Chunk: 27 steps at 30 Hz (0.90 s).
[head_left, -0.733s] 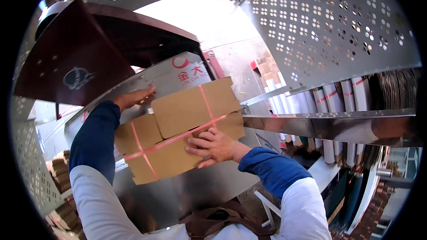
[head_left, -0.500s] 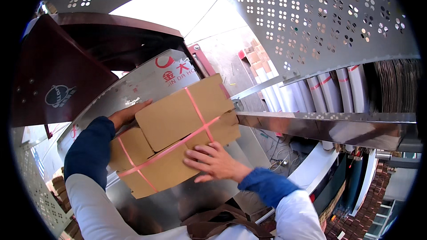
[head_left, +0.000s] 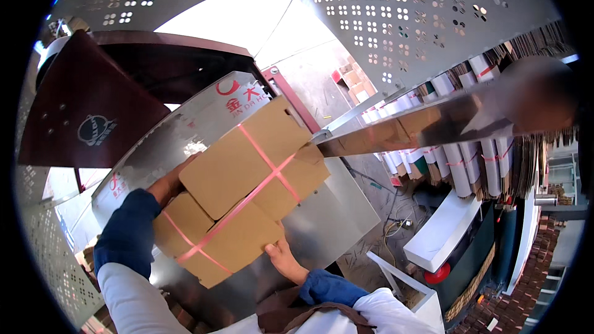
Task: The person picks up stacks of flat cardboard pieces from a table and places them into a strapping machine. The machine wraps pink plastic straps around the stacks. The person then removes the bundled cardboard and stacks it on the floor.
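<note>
A bundle of flat brown cardboard boxes (head_left: pixel 238 176), bound crosswise with pink strapping (head_left: pixel 257 193), lies tilted over a metal table (head_left: pixel 346 204). Along its far left side my left hand (head_left: pixel 168 185) grips the edge, its fingertips partly hidden by the cardboard. At the near edge my right hand (head_left: pixel 286 261) holds the bundle, thumb against the cardboard and the other fingers mostly out of sight. Both sleeves are white with dark blue cuffs.
A dark red machine housing (head_left: pixel 80 111) stands at the left. Perforated grey panels (head_left: pixel 421 12) hang overhead. A shiny metal bar (head_left: pixel 402 127) crosses at the right, with strapped stacks of board (head_left: pixel 464 161) beyond. A white-topped unit (head_left: pixel 442 229) carries a red knob (head_left: pixel 437 273).
My right hand has moved from lying spread on top of the bundle to gripping its near edge. The bundle has turned slightly counterclockwise, and my view has shifted.
</note>
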Tool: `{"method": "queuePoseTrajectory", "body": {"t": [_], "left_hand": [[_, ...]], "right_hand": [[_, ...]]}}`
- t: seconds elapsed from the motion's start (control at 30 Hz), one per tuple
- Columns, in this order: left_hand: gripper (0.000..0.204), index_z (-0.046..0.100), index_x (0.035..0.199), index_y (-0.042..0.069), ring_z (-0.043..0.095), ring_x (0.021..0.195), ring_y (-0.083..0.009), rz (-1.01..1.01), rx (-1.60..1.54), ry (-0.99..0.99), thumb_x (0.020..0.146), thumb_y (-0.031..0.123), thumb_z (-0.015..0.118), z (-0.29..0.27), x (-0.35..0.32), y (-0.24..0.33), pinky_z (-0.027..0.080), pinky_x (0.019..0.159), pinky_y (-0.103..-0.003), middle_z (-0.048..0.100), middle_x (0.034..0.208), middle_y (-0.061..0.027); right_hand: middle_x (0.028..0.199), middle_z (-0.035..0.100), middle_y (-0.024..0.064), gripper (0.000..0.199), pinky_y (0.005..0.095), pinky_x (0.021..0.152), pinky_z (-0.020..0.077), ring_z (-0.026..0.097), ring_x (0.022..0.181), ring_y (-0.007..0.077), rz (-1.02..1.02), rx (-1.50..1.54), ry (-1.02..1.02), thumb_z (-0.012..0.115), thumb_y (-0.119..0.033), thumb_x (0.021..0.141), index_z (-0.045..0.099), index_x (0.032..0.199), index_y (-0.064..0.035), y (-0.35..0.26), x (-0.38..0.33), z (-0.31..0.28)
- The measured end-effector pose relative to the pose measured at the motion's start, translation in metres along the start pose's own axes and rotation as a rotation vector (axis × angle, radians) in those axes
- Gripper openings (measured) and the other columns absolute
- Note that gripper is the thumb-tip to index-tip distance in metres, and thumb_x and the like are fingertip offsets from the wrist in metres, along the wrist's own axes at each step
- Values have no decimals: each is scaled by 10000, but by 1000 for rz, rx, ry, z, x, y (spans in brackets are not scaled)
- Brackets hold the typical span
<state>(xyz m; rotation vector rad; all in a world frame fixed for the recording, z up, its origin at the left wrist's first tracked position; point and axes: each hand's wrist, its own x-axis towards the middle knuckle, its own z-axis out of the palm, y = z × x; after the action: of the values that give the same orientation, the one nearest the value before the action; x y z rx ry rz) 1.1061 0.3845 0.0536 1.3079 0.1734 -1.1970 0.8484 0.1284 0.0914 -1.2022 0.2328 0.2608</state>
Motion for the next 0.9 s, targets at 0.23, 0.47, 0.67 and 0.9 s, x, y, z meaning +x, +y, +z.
{"method": "queuePoseTrajectory", "body": {"t": [0.23,0.47,0.67,0.9], "left_hand": [[621,459,1386,73,452,1245,-188,39,-244,202,975,532,385,79,-62,-111,324,1041,-354,511,1361,-106],[641,428,1413,94,419,1292,-202,132,-628,484,966,550,383,225,16,-234,299,1056,-399,483,1392,-106],[775,201,1501,93,309,1380,-265,357,-862,739,940,573,438,316,-51,-105,228,1099,-406,314,1510,-109],[719,309,1431,33,492,1221,-213,560,-518,734,913,443,592,305,-13,-85,361,1049,-388,480,1367,-110]], "right_hand": [[1491,278,242,834,385,1120,256,285,1389,300,57,-234,-56,539,-413,939,90,1498,13,-78,-22,-60],[1479,343,182,736,341,1113,266,340,1356,255,288,-100,-60,439,-476,971,231,1475,19,-105,29,-194],[1395,462,186,742,336,1069,324,433,1295,246,210,-569,-235,511,-492,944,320,1437,29,-117,18,-258],[1260,563,214,614,362,993,401,538,1169,283,121,-749,-297,518,-439,958,443,1339,37,-133,63,-227]]}}
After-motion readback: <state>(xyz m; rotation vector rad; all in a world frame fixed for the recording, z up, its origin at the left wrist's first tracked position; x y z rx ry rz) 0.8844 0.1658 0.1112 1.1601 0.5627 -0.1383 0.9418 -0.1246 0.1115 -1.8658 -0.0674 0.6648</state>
